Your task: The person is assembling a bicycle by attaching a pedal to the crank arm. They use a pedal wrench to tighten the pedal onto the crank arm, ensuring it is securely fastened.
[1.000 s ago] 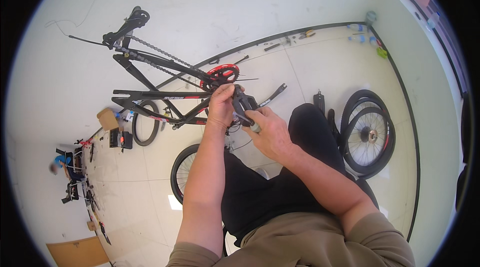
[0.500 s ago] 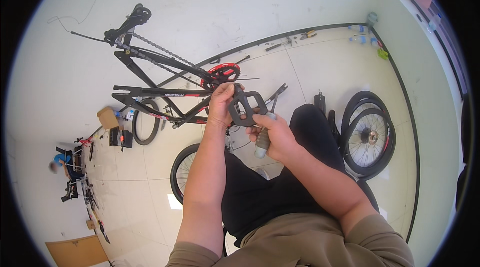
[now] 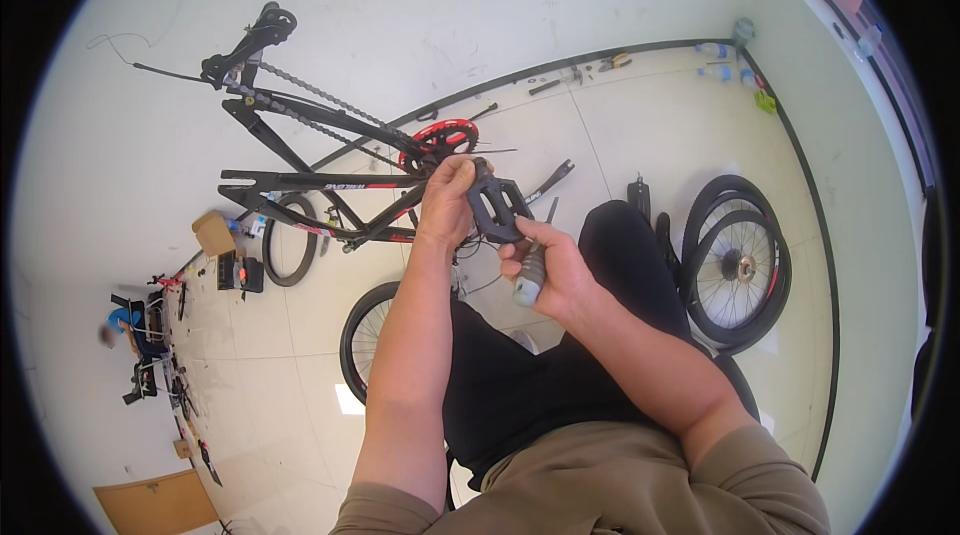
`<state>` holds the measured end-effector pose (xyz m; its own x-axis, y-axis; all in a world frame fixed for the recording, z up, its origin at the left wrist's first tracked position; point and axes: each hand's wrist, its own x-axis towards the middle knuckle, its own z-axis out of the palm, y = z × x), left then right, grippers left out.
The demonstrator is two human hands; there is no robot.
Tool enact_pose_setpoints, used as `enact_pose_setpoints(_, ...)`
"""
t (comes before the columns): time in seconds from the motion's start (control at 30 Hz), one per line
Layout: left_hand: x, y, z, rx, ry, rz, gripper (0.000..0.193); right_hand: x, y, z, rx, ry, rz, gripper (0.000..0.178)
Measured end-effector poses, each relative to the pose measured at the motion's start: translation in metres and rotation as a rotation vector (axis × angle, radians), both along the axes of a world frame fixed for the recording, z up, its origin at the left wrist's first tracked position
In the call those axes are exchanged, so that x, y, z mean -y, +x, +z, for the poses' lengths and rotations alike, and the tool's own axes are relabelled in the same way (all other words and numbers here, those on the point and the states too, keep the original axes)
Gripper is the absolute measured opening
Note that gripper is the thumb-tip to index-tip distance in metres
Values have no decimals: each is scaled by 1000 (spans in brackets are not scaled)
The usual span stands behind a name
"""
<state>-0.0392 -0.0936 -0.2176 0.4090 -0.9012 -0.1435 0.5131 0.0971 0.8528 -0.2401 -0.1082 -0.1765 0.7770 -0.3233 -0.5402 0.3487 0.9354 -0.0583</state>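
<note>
My left hand (image 3: pixel 447 203) is closed around the near edge of a black, flat, cage-shaped plastic bicycle pedal (image 3: pixel 496 209), fingers curled over its rim and thumb on the underside. The pedal has an open rectangular frame with ribbed bars and sits tilted, held in the air just above my lap. My right hand (image 3: pixel 553 271) is wrapped firmly round a tool with a rounded grey handle (image 3: pixel 529 281); the handle end protrudes below my fist, and the shaft points up to the pedal, touching its lower side. Whether the tool tip is seated in the pedal I cannot tell.

Taking the pedal as landmark: directly behind it lies a black bicycle frame (image 3: pixel 320 180), wheels removed, with a red toothed chainring (image 3: pixel 438 140) just beyond my left knuckles. Below-left of the pedal a black spoked wheel (image 3: pixel 362 340) lies on the pale tiled floor (image 3: pixel 300 405). Well to the right of the pedal, two black-tyred wheels (image 3: pixel 738 270) are stacked together. Far left of the pedal sits a small brown cardboard box (image 3: pixel 214 232).
</note>
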Motion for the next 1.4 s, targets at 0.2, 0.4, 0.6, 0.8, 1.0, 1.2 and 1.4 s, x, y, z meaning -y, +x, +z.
enact_pose_setpoints(0.2, 0, 1, -1, 24, 16, 44, 11, -9, -13, 9, -476, -560, -104, 40)
enact_pose_setpoints(0.4, 2, -2, 1, 29, 8, 44, 10, -14, -20, -8, -712, -1760, -147, 60)
enact_pose_setpoints(0.6, 5, -3, -3, 38, -43, -2, 10, -4, -5, -14, -800, -1877, -141, 51)
enact_pose_setpoints(0.8, 6, -7, -3, 72, 1, 53, 11, -2, -5, -1, -625, -1289, -2, 39)
enact_pose_setpoints(1.0, 7, -12, 2, 50, 25, 42, 12, 5, -6, -4, -186, -396, -30, 19)
enact_pose_setpoints(1.2, 7, -10, 0, 91, 23, 19, 16, 5, -7, -16, -53, -222, -17, 22)
enact_pose_setpoints(1.4, 10, -11, -4, 126, 39, 57, 24, 8, -7, -16, 223, 121, -27, 31)
